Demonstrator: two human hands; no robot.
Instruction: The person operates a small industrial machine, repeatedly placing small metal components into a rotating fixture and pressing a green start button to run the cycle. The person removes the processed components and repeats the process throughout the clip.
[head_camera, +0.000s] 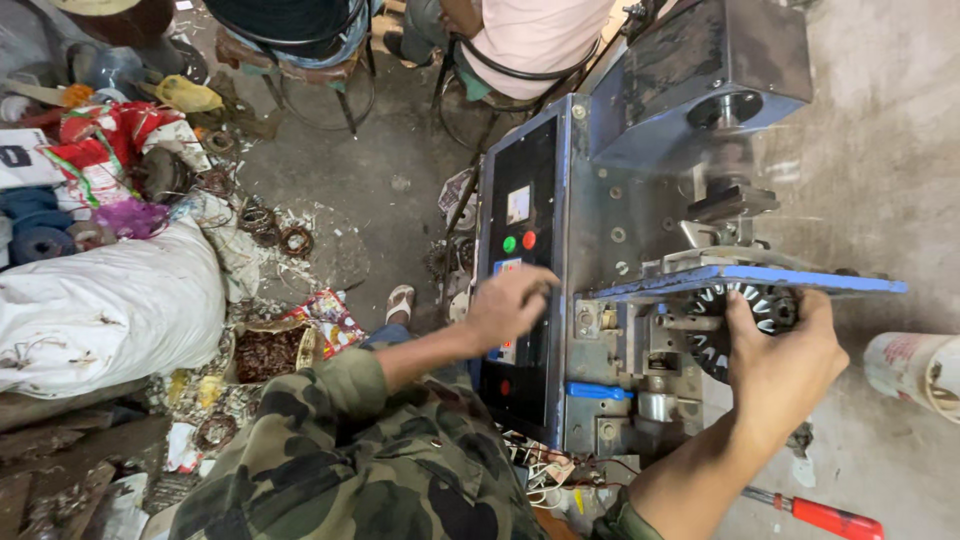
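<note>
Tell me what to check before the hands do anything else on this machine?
1. Right hand gripping the slotted metal ring: ok.
2. Left hand resting on the black control panel: ok.
3. Left fingers off the green button and red button: ok, they sit below them.
4. Ring seated under the blue plate: cannot tell, partly hidden.
5. Machine running or stopped: cannot tell.
6. Red-handled screwdriver away from the hands: ok.
</note>
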